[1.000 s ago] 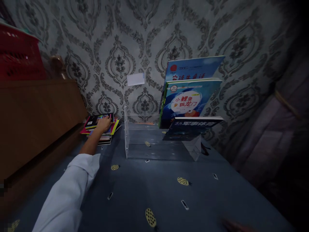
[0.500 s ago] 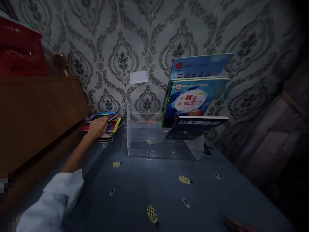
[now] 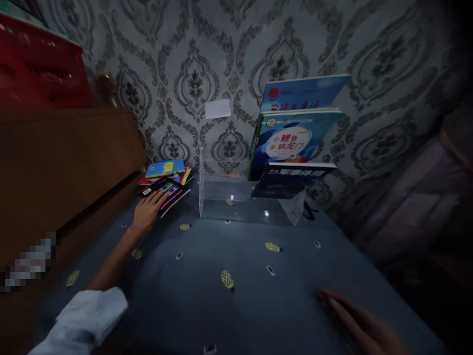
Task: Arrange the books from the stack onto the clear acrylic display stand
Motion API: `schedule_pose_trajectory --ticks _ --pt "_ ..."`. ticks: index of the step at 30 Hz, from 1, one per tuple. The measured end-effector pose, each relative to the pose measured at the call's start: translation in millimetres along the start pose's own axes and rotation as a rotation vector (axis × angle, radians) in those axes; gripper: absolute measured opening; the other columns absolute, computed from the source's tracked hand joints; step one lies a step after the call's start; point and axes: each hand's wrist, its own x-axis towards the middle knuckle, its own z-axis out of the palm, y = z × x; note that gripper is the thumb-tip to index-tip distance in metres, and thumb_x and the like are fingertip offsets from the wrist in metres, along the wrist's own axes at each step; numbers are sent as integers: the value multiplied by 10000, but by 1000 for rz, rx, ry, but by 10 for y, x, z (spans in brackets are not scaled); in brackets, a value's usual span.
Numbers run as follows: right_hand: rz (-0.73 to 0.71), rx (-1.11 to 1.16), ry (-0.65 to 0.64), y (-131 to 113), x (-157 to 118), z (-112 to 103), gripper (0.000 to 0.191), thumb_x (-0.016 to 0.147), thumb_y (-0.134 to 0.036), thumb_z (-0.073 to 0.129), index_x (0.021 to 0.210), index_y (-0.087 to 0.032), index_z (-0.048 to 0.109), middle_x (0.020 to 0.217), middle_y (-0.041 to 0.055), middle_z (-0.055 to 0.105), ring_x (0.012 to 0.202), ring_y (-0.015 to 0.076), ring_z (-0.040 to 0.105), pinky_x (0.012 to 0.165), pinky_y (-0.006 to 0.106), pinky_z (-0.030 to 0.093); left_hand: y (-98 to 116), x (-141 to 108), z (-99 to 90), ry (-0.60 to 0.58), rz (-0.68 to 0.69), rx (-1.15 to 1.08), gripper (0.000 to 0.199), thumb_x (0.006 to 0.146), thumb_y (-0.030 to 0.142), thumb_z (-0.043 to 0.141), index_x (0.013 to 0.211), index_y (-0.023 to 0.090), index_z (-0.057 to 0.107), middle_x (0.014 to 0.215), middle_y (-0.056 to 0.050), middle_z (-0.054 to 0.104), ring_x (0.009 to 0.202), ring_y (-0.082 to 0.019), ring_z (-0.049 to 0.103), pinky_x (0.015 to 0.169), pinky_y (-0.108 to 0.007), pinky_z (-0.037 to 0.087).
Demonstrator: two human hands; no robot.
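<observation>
My left hand [image 3: 149,209] lies over the near edge of a black book [image 3: 173,190] with pink and green print, its fingers on the cover. The thumb is hidden. Behind that book is a pile of books, topped by a blue book [image 3: 165,168] with a yellow patch. At the lower right my right hand [image 3: 360,320] is blurred, fingers stretched out over the cloth and nothing visible in them. A clear acrylic stand [image 3: 221,207] holds a dark book [image 3: 295,180], a blue picture book [image 3: 291,140] and a taller blue book [image 3: 306,91] in stepped rows on its right side.
A patterned blue cloth [image 3: 244,301] covers the table. At the left stands a brown wooden panel [image 3: 66,167] with a red box [image 3: 44,69] above it. A white paper [image 3: 218,108] is on the wallpapered wall. A dark strap [image 3: 310,211] lies beside the stand.
My left hand has drawn the black book off the pile towards me, uncovering the blue book. My right hand has come further into view. The whole view has shifted slightly.
</observation>
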Motion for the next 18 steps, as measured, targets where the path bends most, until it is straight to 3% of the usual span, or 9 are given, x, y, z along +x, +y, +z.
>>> schedule_pose_trajectory --ticks 2,5,8,12,18 --pt "-6 4 -20 -160 -16 -21 496 770 -687 585 960 -273 784 994 63 798 918 312 755 789 394 641 98 -478 -10 -38 26 -42 712 890 41 385 1537 338 381 1581 -5 415 1438 -252 417 1111 -424 433" --pt "3 17 -68 -336 -31 -35 470 785 -655 594 955 -261 784 978 70 798 909 312 756 816 399 632 217 -1125 -57 -202 34 -95 729 899 33 359 1545 371 347 1591 16 394 1459 -236 390 1065 -410 491" --pt "-34 51 -106 -378 -37 -19 446 802 -616 597 989 -251 775 987 76 794 911 311 750 842 423 616 306 -1544 -152 -338 16 -130 813 851 -35 331 1549 384 322 1621 27 330 1510 -249 283 1049 -450 505" --pt "-84 103 -128 -340 -52 35 414 832 -565 581 1014 -239 760 993 88 788 923 304 741 857 440 598 466 -1749 -265 -378 24 -199 985 702 -136 323 1559 350 308 1646 0 265 1536 -273 184 1071 -467 489" --pt "-189 153 -115 -283 -70 94 362 850 -510 582 1003 -231 754 997 90 781 901 289 735 855 451 589 970 -1700 -234 -341 208 -338 1034 650 -157 367 1548 355 336 1644 -15 276 1541 -268 151 1174 -486 375"
